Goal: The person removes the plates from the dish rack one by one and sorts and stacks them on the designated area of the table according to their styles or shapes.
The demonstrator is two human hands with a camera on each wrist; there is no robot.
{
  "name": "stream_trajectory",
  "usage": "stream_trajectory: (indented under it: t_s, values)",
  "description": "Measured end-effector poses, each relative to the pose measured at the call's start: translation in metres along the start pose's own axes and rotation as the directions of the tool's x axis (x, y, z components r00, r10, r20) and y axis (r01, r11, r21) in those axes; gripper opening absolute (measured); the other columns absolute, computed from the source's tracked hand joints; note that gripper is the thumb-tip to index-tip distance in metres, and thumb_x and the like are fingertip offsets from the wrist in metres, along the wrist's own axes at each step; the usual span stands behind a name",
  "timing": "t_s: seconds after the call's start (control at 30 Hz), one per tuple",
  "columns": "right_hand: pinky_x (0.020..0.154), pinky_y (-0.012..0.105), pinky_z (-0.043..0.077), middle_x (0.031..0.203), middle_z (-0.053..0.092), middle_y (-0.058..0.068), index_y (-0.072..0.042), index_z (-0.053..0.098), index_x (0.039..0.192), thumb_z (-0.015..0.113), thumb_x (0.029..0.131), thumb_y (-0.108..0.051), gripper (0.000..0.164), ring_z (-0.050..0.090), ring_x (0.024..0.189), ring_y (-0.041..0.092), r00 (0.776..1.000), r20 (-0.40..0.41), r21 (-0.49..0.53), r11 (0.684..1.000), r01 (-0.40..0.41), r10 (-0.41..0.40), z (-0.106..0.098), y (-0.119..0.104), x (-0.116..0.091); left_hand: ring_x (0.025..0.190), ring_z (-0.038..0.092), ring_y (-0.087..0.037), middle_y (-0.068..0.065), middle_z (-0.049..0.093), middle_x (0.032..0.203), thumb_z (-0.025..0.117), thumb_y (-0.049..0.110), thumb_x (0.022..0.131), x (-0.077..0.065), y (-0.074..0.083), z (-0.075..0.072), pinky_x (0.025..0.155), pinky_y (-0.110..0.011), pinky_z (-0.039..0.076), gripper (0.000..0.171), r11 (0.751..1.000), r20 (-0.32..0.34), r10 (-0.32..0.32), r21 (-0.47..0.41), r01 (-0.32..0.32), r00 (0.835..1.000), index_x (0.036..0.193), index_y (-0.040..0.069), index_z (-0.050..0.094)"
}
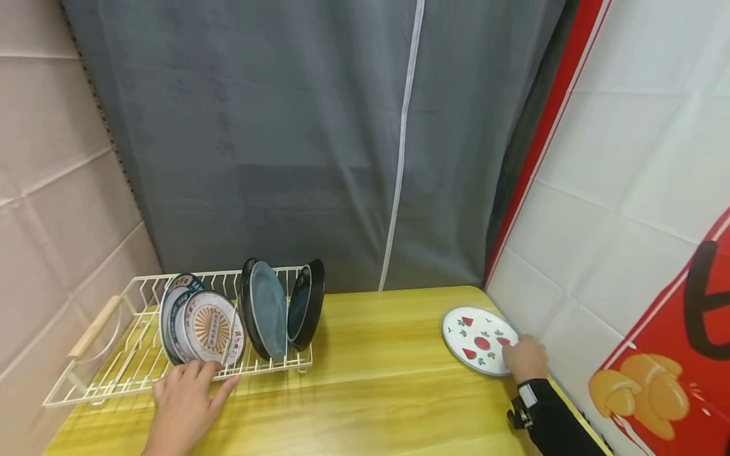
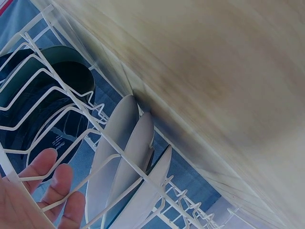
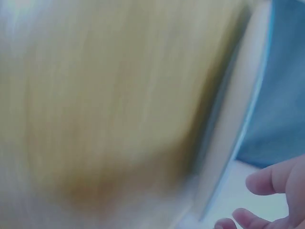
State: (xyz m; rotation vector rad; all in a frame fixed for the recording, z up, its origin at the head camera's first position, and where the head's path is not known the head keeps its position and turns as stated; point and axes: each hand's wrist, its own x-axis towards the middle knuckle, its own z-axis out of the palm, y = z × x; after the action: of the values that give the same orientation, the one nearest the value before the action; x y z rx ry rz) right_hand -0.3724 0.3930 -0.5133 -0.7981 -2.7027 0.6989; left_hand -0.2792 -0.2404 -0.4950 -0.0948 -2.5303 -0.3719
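My left hand (image 1: 187, 396) rests over the front rail of a white wire dish rack (image 1: 135, 382); in the left wrist view, its loosely bent fingers (image 2: 61, 183) show behind the wires. Close by those fingers stand several white patterned plates (image 1: 210, 326), upright in the rack. On the right, my right hand (image 1: 526, 358) is at the right edge of a white plate (image 1: 481, 342) with red fruit and green leaf prints, which lies flat on the table. Its thumb and fingers (image 3: 267, 181) are spread apart beside the plate's rim in the right wrist view.
Further right in the rack stand a black plate (image 1: 246, 310), a grey-blue plate (image 1: 268, 311) and a black bowl (image 1: 308, 304). The rack has a wooden handle (image 1: 96, 326) at its left. A grey curtain (image 1: 319, 139) closes the back of the yellow wood-grain table (image 1: 365, 392); a white wall (image 1: 599, 209) borders its right.
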Motion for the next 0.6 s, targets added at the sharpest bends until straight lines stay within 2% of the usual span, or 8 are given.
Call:
stream_trajectory:
  t_s: [0.1,0.17,0.27,0.43,0.53,0.6]
  values:
    - [0.084,0.057,0.044,0.114,0.052,0.040,0.016,0.050,0.122,0.050,0.090,-0.019,0.048,0.051,0.100,0.049,0.993,-0.014,0.017,0.993,0.118,-0.118,0.001,-0.017,-0.012,0.101,0.048,-0.037,-0.014,0.064,0.106,0.060,0.057,0.088,0.000,-0.001,-0.003,0.081,-0.052,0.027,0.048,1.000,0.004,-0.001,0.012,0.001,1.000,0.107,0.013,0.064]
    - [0.088,0.058,0.042,0.114,0.055,0.040,0.015,0.054,0.119,0.051,0.090,-0.019,0.045,0.050,0.104,0.050,0.979,-0.029,0.036,0.979,0.201,-0.200,0.002,-0.030,-0.019,0.101,0.048,-0.036,-0.013,0.063,0.107,0.059,0.057,0.089,0.000,-0.001,-0.004,0.080,-0.051,0.027,0.048,1.000,0.016,-0.003,0.016,0.003,1.000,0.108,0.013,0.063]
    - [0.089,0.058,0.041,0.111,0.057,0.036,0.011,0.058,0.116,0.052,0.090,-0.019,0.040,0.051,0.105,0.049,0.952,-0.065,0.071,0.950,0.305,-0.300,0.004,-0.054,-0.031,0.102,0.049,-0.036,-0.013,0.063,0.108,0.058,0.057,0.090,0.002,-0.001,-0.006,0.080,-0.052,0.028,0.049,1.000,0.033,-0.007,0.023,0.006,0.999,0.110,0.013,0.064]
    - [0.082,0.054,0.044,0.108,0.059,0.027,0.001,0.063,0.113,0.055,0.090,-0.019,0.031,0.056,0.101,0.044,0.893,-0.110,0.104,0.889,0.446,-0.436,0.006,-0.096,-0.060,0.101,0.049,-0.035,-0.012,0.063,0.106,0.058,0.057,0.090,0.002,0.000,-0.004,0.080,-0.051,0.029,0.049,0.999,0.040,-0.010,0.036,0.009,0.999,0.109,0.013,0.064]
    - [0.084,0.051,0.047,0.110,0.060,0.023,-0.001,0.063,0.114,0.057,0.090,-0.019,0.030,0.057,0.103,0.039,0.858,-0.083,0.128,0.848,0.514,-0.507,0.005,-0.122,-0.081,0.099,0.049,-0.033,-0.010,0.063,0.103,0.059,0.057,0.089,0.000,0.000,0.000,0.080,-0.050,0.029,0.046,0.999,0.021,-0.007,0.041,0.006,1.000,0.107,0.015,0.064]
    - [0.084,0.049,0.048,0.113,0.060,0.020,-0.003,0.063,0.115,0.058,0.091,-0.020,0.030,0.057,0.104,0.036,0.844,-0.046,0.160,0.830,0.535,-0.535,0.005,-0.139,-0.097,0.098,0.049,-0.032,-0.010,0.063,0.103,0.060,0.056,0.089,-0.001,-0.001,0.000,0.080,-0.049,0.029,0.044,0.999,0.005,-0.004,0.040,0.004,1.000,0.106,0.015,0.064]
